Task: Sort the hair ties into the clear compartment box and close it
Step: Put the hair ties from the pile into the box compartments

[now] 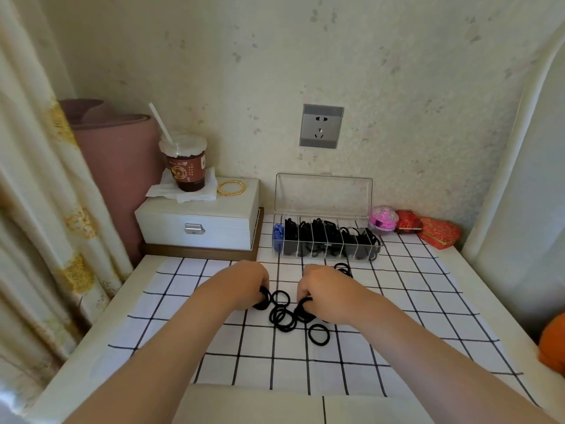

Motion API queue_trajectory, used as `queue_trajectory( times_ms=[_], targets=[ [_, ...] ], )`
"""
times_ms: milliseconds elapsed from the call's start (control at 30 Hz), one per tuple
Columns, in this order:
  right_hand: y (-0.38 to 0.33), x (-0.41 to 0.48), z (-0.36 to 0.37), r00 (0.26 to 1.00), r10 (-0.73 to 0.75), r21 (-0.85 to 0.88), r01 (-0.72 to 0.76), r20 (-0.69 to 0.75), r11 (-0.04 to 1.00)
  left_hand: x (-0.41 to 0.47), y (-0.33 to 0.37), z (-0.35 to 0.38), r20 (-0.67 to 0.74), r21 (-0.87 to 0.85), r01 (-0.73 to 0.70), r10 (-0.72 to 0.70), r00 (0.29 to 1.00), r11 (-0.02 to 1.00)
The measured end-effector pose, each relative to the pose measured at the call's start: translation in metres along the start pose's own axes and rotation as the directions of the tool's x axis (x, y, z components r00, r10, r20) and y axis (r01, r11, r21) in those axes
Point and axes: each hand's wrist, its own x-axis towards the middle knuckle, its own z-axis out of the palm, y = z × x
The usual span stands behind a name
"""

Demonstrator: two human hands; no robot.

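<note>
Left grip [244, 281] pinching black elastic hair ties [282, 316]; right grip [321, 289] pinching another; clear compartment box [325, 240] lid up.

Both hands rest on the grid cloth [412, 325], the left hand [244, 284] to the left of the right hand [324, 289], each gripping hair ties. The loose hair ties [282, 316] lie between the two grips and just nearer the person. A further small pile [342, 268] lies just behind the right grip. The compartment box [327, 240], lid raised, stands behind both grips. The jewellery case [198, 221] stands behind and left of the left grip, with a cup [186, 166] on it.
</note>
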Motion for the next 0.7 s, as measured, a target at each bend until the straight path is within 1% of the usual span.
queue_trajectory(
  times_ms=[67, 100, 167, 233, 267, 333, 367, 433, 500, 533, 600, 667, 700],
  targets=[
    [0.001, 0.0, -0.002, 1.0, -0.014, -0.008, 0.014, 0.009, 1.0, 0.0, 0.001, 0.002, 0.012, 0.057, -0.006, 0.005, 1.0, 0.998],
    [0.001, -0.001, -0.004, 1.0, -0.012, 0.015, 0.012, 0.004, 1.0, 0.0, 0.0, 0.002, 0.007, 0.058, -0.014, 0.014, 1.0, 0.998],
    [0.003, -0.001, -0.01, 0.999, 0.013, 0.101, -0.009, -0.041, 0.995, 0.0, -0.006, 0.0, -0.016, -0.023, -0.038, 0.037, 0.999, 0.999],
    [0.005, -0.001, -0.017, 0.994, 0.063, 0.261, -0.037, -0.093, 0.965, -0.002, -0.014, -0.008, -0.049, -0.15, -0.068, 0.061, 0.997, 0.986],
    [0.005, -0.001, -0.019, 0.992, 0.093, 0.357, -0.056, -0.087, 0.932, -0.003, -0.017, -0.012, -0.061, -0.209, -0.089, 0.078, 0.995, 0.974],
    [0.003, 0.0, -0.02, 0.993, 0.117, 0.522, -0.104, 0.008, 0.846, -0.006, -0.023, -0.018, -0.061, -0.311, -0.133, 0.12, 0.991, 0.941],
    [-0.001, 0.001, -0.019, 0.992, 0.11, 0.563, -0.129, 0.067, 0.816, -0.008, -0.024, -0.019, -0.054, -0.344, -0.147, 0.136, 0.989, 0.927],
    [-0.01, 0.002, -0.014, 0.984, 0.103, 0.605, -0.169, 0.143, 0.778, -0.009, -0.025, -0.019, -0.051, -0.356, -0.162, 0.154, 0.987, 0.92],
    [-0.019, 0.005, -0.008, 0.97, 0.168, 0.642, -0.242, 0.176, 0.728, -0.008, -0.024, -0.017, -0.062, -0.337, -0.167, 0.156, 0.986, 0.926],
    [-0.022, 0.007, -0.005, 0.956, 0.223, 0.629, -0.292, 0.19, 0.721, -0.007, -0.023, -0.016, -0.074, -0.338, -0.17, 0.154, 0.985, 0.926],
    [-0.027, 0.01, 0.002, 0.93, 0.329, 0.502, -0.366, 0.165, 0.783, -0.005, -0.019, -0.011, -0.097, -0.373, -0.172, 0.145, 0.985, 0.912],
    [-0.03, 0.012, 0.008, 0.918, 0.385, 0.38, -0.393, 0.099, 0.838, 0.0, -0.016, -0.004, -0.11, -0.405, -0.166, 0.132, 0.985, 0.899],
    [-0.033, 0.012, 0.01, 0.916, 0.392, 0.342, -0.398, 0.09, 0.851, 0.002, -0.014, 0.0, -0.109, -0.407, -0.156, 0.122, 0.987, 0.9]
  ],
)
